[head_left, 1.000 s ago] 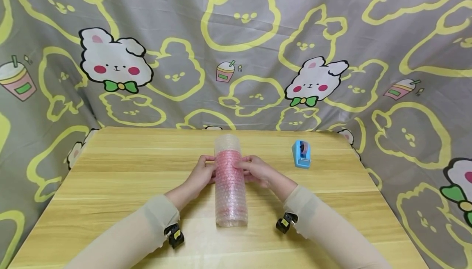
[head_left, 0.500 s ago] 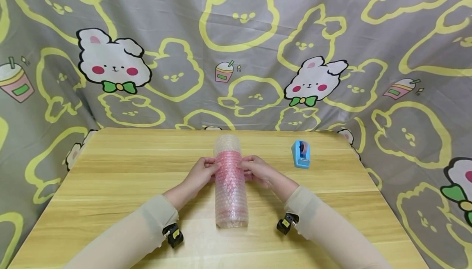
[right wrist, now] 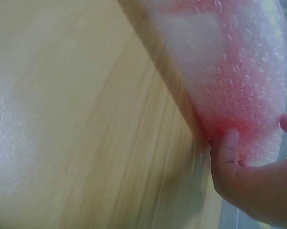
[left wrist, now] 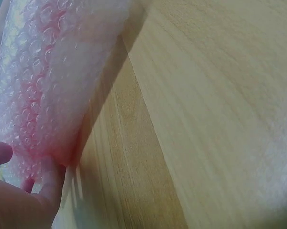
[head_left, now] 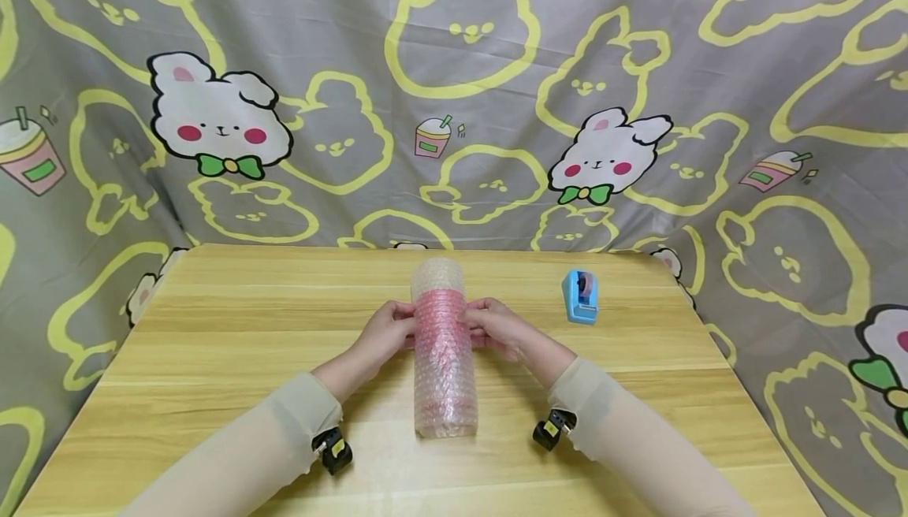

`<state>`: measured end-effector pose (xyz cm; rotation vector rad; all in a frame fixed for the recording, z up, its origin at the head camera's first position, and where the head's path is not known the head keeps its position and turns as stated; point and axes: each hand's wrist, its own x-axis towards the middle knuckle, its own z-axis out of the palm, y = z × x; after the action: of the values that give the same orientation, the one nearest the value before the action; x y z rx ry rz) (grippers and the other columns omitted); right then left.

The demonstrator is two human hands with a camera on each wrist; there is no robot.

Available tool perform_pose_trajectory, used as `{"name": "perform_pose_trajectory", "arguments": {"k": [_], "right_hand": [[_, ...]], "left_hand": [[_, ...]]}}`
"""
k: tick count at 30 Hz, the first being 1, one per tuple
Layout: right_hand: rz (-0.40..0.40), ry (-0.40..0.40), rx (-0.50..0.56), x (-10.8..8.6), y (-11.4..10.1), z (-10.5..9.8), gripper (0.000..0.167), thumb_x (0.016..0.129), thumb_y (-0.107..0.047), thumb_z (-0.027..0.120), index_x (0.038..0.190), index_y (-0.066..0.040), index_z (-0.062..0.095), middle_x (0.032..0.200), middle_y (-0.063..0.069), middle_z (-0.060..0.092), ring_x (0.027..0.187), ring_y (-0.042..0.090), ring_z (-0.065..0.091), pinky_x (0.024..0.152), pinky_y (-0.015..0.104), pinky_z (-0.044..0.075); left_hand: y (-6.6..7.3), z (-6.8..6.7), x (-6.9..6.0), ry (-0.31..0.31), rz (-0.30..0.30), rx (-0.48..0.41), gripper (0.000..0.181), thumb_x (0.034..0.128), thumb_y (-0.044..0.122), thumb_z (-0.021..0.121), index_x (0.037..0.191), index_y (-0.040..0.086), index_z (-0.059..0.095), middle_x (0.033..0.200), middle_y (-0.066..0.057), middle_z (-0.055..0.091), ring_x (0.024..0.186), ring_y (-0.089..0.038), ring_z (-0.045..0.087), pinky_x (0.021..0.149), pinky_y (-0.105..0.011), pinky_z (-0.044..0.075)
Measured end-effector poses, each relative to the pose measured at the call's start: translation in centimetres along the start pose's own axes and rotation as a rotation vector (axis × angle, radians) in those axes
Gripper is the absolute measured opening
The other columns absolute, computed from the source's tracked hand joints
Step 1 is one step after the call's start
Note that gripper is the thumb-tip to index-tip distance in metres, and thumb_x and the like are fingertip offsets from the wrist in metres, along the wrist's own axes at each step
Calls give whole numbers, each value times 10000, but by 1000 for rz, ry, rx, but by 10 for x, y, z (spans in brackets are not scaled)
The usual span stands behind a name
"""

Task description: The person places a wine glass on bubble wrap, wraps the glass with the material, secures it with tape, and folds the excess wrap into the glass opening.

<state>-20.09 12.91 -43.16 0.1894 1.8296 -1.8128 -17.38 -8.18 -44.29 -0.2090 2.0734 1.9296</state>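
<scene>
A roll of bubble wrap [head_left: 445, 367] lies lengthwise on the table, with something pink or red showing through its middle. What is inside cannot be made out. My left hand [head_left: 383, 334] holds its left side, and in the left wrist view the thumb and fingers of that left hand [left wrist: 26, 202] are bent against the bubble wrap [left wrist: 48, 95]. From the other side my right hand [head_left: 505, 329] grips the roll at about the same height. In the right wrist view the right hand's [right wrist: 258, 186] thumb presses the bubble wrap [right wrist: 234, 81]. Some fingertips are hidden by the roll.
A blue tape dispenser [head_left: 581, 298] with a roll of tape stands on the wooden table [head_left: 248, 328], to the right beyond my right hand. A grey patterned curtain [head_left: 355, 131] hangs behind the table and along both sides.
My right thumb has slid slightly right, toward the roll's edge. Left fingertips came onto the roll's upper left side, then drew back to its edge. The roll has hardly moved.
</scene>
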Motion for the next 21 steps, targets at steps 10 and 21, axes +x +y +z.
{"name": "perform_pose_trajectory", "arguments": {"k": [10,21], "right_hand": [[-3,-1,-9,-2,-2,0,438,892,-55,630,1239,12,373,956,95,564,785,162,599,706,260,555],[-6,10,-22,-4,-4,2,372,929,-52,611,1237,60,435,1077,147,545,852,209,612,736,280,577]], "left_hand": [[1,0,1,-12,7,-31,426,898,59,619,1276,-68,471,1185,-233,589,883,-229,663,830,-372,581],[5,-2,-5,-23,22,-63,466,848,-16,583,1289,-94,456,1166,-246,582,844,-210,644,801,-366,592]]}}
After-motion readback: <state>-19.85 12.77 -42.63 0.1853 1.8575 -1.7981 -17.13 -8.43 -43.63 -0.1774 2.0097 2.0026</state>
